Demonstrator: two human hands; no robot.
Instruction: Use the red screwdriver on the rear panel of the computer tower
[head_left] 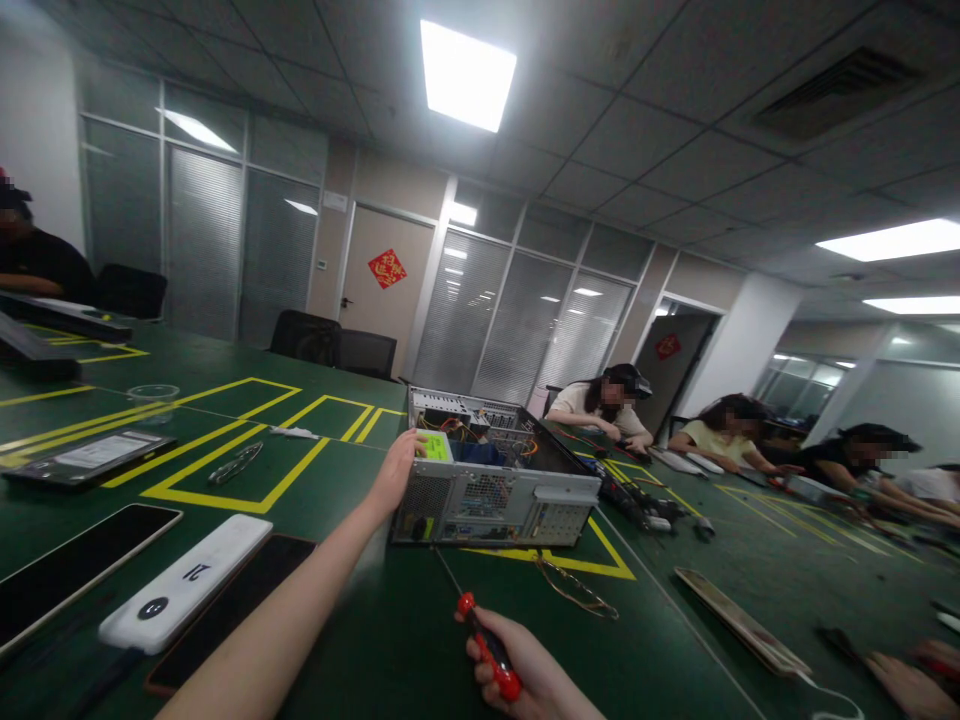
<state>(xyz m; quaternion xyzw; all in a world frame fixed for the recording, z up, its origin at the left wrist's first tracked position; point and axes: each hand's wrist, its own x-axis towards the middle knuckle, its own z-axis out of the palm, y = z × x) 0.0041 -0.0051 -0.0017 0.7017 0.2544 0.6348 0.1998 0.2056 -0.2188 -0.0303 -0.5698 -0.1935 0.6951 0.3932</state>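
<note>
1 lg green table [390, 640]; open PC case [495, 500] on it, ctr of view. From case: white pwr bank [191, 580] at 8 o'clock, hard drive [94, 455] at 9, both well apart from it. L hand [397, 470] at case's 9 o'clock edge, fingers over rim, can't tell if pinching. R hand [506, 655], 6 o'clock, wraps screwdriver [495, 655], shaft aimed ~11, tip nr case base.

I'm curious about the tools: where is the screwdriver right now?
In the head view, the screwdriver is at bottom centre, held in the right hand, its shaft pointing up toward the computer case.
</note>
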